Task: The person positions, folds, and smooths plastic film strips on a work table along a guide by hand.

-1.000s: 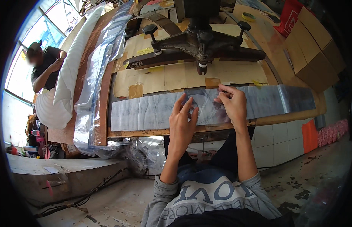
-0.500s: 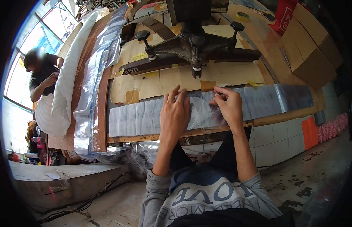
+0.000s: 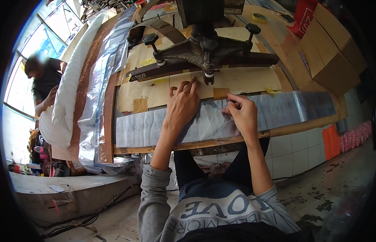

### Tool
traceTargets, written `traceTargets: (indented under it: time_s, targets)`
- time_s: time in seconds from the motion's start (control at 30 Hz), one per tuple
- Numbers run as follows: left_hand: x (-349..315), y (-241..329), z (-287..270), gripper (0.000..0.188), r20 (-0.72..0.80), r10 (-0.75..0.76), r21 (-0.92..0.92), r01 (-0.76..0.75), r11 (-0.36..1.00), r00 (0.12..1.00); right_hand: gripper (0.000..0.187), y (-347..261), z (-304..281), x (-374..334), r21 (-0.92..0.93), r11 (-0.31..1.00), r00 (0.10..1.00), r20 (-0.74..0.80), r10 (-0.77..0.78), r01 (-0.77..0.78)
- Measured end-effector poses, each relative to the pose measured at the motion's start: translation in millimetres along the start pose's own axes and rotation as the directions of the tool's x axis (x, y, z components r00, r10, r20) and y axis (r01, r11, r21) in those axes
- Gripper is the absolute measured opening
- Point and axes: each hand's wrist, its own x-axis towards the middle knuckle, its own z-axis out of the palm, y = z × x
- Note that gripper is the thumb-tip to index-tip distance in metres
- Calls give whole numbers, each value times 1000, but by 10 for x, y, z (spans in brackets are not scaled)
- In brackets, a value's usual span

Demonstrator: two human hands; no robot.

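My left hand [image 3: 183, 104] is open and palm down, its slightly bent fingers reaching over the cream board [image 3: 155, 92] below the dark metal machine head [image 3: 206, 54]. To its right, my right hand [image 3: 243, 115] is closed in a pinch at the upper edge of the grey sheet strip [image 3: 143, 127]. A thin, clear plastic film [image 3: 214, 121] shows between the hands, lying over the strip, and its edge seems to run to the right fingertips. The strip stretches along the near edge of the table. A piece of brown tape [image 3: 221, 93] sits on the board between the hands.
A dark bar [image 3: 252, 60] with black knobs hangs low ahead. Clear plastic sheeting [image 3: 91, 105] and a long white roll [image 3: 69, 97] lie left, where a person [image 3: 44, 76] works. An open cardboard box [image 3: 329, 60] and a yellow tape roll [image 3: 259, 17] are right.
My left hand has moved forward and slightly left, from over the grey strip onto the cream board. My right hand stays pinched in nearly the same place.
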Motion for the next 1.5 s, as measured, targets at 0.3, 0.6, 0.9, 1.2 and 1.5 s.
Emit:
traceTargets:
  time_s: [0.3, 0.6, 0.9, 1.2, 1.5]
  targets:
    - [53, -8, 52, 33, -2, -5, 38, 5, 999, 1000, 28, -1, 13, 46, -59, 998, 1000, -1, -16, 16]
    - [84, -6, 71, 33, -18, -10, 78, 11, 997, 1000, 27, -72, 38, 68, -66, 998, 1000, 0, 10, -10]
    - [93, -12, 108, 34, -15, -3, 99, 5, 995, 1000, 26, -73, 55, 78, -62, 998, 1000, -9, -7, 6]
    - [90, -7, 95, 34, -21, 5, 106, -2, 994, 1000, 25, -25, 66, 80, -30, 999, 999, -18, -35, 35]
    - [5, 148, 0, 45, 66, -122, 14, 122, 992, 990, 25, -6, 64, 83, -23, 999, 999, -21, -49, 49]
